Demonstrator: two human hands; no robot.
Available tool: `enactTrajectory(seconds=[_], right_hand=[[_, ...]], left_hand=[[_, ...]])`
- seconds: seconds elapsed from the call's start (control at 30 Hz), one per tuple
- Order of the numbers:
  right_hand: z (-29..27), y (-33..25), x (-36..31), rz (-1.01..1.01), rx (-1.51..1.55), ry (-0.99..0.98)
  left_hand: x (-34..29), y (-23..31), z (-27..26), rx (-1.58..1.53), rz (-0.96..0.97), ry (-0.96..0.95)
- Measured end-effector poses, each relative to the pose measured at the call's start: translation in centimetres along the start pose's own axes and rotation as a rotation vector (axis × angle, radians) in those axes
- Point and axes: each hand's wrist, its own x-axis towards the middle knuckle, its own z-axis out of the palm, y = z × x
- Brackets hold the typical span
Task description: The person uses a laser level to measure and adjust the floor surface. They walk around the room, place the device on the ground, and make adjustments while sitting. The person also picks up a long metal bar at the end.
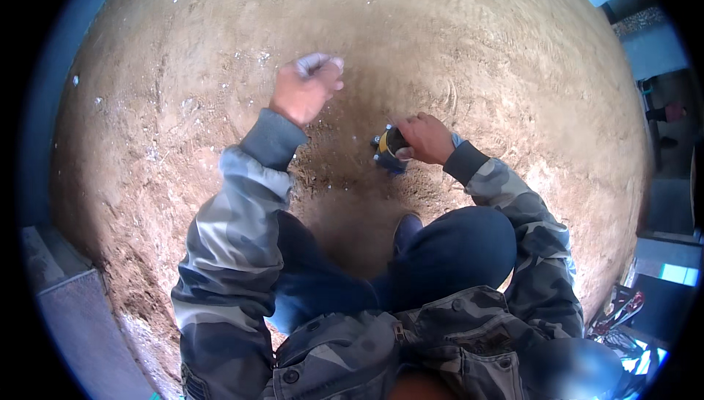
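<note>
My left hand (308, 88) is raised over the dirt ahead of my left knee. Its fingers are curled in, a little blurred; whether anything sits between them cannot be made out. My right hand (427, 138) is closed round the top of a small black-and-yellow device (384, 143) with a dark base and small shiny knobs on its side. The device is upright or slightly tilted, low over or on the ground in front of my right knee. My palm and fingers hide part of it.
Brown, uneven dirt ground (352, 26) with pale flecks spreads all round. A grey block or ledge (81, 327) stands at the lower left. My bent knees and a dark shoe (408, 230) are close below my hands. A tangle of cords or straps (620, 312) lies at the right edge.
</note>
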Motion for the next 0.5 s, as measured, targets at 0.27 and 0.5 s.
enactTrajectory(seconds=[0.27, 0.5], right_hand=[[-2.0, -2.1, 1.0, 0.458, 0.011, -0.122], [-0.3, 0.9, 1.0, -0.245, 0.021, -0.075]], left_hand=[[0.2, -0.7, 0.5, 0.067, 0.003, -0.048], [1.3, -3.4, 0.8, 0.056, 0.093, -0.082]])
